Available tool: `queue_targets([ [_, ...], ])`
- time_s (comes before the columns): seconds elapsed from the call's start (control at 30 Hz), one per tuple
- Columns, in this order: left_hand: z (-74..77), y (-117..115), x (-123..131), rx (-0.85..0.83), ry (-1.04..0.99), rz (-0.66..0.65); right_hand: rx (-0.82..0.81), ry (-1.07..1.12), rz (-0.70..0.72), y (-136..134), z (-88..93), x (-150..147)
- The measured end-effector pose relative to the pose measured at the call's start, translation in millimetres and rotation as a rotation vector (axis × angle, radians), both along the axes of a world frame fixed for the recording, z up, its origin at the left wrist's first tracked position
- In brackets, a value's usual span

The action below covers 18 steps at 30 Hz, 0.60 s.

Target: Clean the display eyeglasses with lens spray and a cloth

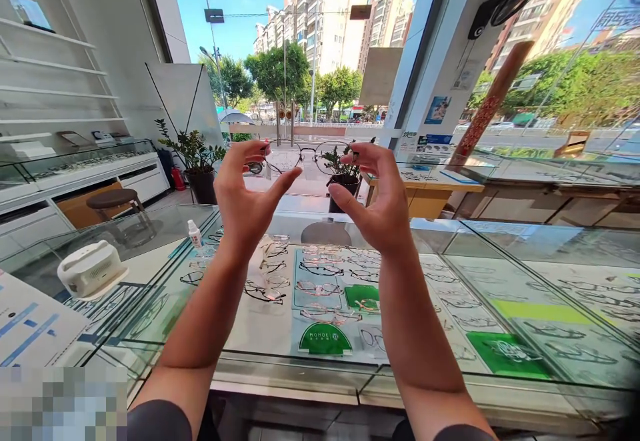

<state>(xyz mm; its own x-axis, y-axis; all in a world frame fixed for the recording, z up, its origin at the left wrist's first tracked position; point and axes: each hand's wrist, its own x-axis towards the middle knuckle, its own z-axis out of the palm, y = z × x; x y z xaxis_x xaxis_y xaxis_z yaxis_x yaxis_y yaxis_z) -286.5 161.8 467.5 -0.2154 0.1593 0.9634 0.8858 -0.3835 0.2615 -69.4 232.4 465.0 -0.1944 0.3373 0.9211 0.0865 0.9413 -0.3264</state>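
A pair of eyeglasses with a thin dark frame is held up at arm's length above the glass counter. My left hand grips its left side, with the fingers at the outer rim and the thumb below the lens. On the other side, my right hand has its fingers curled at the right end of the frame, its thumb lower and apart from the lens. Through the clear lenses I see the street and a potted plant.
Below lies a glass display counter with rows of eyeglasses inside. On its left stand a white device and a small spray bottle. Beyond are a brown stool, a potted plant and glass doors.
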Motion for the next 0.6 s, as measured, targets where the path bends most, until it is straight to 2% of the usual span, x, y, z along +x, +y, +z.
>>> queue_targets([
  [0.23, -10.5, -1, 4, -0.017, -0.061, -0.053, -0.013, 0.005, -0.057, -2, -7.5, 3],
  [0.6, -10.3, 5, -8, -0.142, -0.016, -0.098, -0.064, -0.029, -0.090, 7, -9.3, 5],
])
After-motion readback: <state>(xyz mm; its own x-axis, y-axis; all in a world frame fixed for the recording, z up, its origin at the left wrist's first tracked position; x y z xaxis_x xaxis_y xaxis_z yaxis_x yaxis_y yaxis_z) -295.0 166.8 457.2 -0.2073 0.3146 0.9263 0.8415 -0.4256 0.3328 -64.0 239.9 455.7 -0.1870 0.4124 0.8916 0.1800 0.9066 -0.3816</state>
